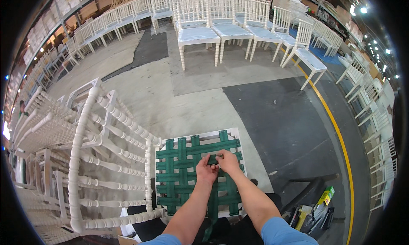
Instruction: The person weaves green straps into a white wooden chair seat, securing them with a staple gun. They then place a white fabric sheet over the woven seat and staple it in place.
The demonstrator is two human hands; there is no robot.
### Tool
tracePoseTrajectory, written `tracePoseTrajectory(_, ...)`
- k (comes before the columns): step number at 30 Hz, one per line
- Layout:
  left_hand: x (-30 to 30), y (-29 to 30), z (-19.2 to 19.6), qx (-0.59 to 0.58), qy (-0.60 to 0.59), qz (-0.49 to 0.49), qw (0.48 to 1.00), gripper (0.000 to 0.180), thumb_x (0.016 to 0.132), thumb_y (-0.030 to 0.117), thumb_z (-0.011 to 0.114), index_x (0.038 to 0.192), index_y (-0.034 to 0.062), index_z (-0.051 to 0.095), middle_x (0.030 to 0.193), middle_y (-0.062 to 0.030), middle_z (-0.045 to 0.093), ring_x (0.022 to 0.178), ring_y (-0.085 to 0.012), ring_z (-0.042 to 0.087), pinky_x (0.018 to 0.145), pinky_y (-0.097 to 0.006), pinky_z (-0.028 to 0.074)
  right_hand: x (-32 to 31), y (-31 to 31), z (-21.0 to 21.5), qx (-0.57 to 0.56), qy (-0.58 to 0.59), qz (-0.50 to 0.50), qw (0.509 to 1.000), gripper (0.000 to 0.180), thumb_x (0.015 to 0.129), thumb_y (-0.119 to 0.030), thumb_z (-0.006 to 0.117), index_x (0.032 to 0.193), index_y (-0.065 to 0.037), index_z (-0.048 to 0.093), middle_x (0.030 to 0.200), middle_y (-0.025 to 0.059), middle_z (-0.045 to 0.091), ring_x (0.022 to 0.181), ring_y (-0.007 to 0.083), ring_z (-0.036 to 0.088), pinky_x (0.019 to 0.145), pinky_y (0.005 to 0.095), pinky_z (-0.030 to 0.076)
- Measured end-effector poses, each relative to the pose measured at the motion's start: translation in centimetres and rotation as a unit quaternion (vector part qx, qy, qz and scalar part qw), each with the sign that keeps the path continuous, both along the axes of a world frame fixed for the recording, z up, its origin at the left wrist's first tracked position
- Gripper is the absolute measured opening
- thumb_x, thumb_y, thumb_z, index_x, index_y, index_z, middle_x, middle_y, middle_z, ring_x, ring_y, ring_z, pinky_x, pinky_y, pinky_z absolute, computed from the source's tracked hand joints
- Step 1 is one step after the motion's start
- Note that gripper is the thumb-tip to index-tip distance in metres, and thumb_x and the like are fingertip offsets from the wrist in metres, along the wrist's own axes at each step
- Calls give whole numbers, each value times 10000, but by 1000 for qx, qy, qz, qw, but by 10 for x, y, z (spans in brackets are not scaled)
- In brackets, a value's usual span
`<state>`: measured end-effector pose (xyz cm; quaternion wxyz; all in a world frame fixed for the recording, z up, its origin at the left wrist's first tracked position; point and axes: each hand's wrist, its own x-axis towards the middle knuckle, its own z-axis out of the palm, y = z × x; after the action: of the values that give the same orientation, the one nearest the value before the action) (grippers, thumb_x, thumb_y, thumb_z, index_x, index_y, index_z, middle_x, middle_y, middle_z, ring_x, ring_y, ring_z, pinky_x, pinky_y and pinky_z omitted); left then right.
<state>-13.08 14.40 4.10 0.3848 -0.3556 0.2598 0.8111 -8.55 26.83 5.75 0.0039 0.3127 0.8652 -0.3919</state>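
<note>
A white wooden chair (76,160) with turned spindles stands right in front of me, its back to my left. Dark green webbing (172,187) is woven in a crossing grid over its seat frame (234,133). Over the middle of the seat, my left hand (207,170) and my right hand (228,161) are close together, fingers pinched on a green webbing strap (215,159). A loose length of webbing (211,215) hangs from the seat's near edge toward me, between my forearms. The fingertips partly hide the piece they grip.
More white chairs (38,126) are packed close on the left. Rows of white chairs (200,34) with pale seats stand ahead, and others (362,74) line the right. A bin of tools (313,209) sits at my lower right. A yellow line (336,126) crosses the floor.
</note>
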Motion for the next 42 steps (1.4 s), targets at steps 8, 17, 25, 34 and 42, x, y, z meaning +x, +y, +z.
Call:
tracePoseTrajectory(8,-1,4,-14,31,-1,48,998,338,1061,366,524,1205,168,757,1045,-36,654,728,-191,509,735,-370,508,-44,7,-2,-4,-99,5,995,289,891,-354,801,943,-71,821,987,183,790,985,375,758,883,467,598)
tracePoseTrajectory(17,-6,-50,25,-174,212,-256,927,464,1047,104,572,1507,56,533,1144,-110,697,674,-194,595,708,-404,612,-37,25,-33,-136,91,-141,976,336,914,-378,784,930,-43,801,907,168,782,871,344,750,779,450,570)
tracePoseTrajectory(25,-44,-29,4,-369,629,-342,593,574,960,33,585,1504,215,604,1122,-133,758,788,-234,747,747,-385,599,-22,12,-12,-280,115,-75,950,306,1004,-299,739,935,-2,754,698,61,670,550,140,612,487,328,485)
tracePoseTrajectory(34,-54,-17,19,-233,478,-318,785,208,1034,146,678,1197,54,768,977,-26,718,730,-122,686,663,-299,587,5,7,-2,-295,208,-70,930,249,1022,-172,706,1240,-55,726,950,26,683,724,114,624,630,274,509)
tracePoseTrajectory(42,-48,-12,37,-200,458,-238,833,174,1032,203,723,1061,33,705,917,7,667,718,-115,669,667,-292,592,-7,4,2,-79,215,-18,973,238,985,-72,728,1214,-28,677,959,60,719,811,140,648,756,317,544)
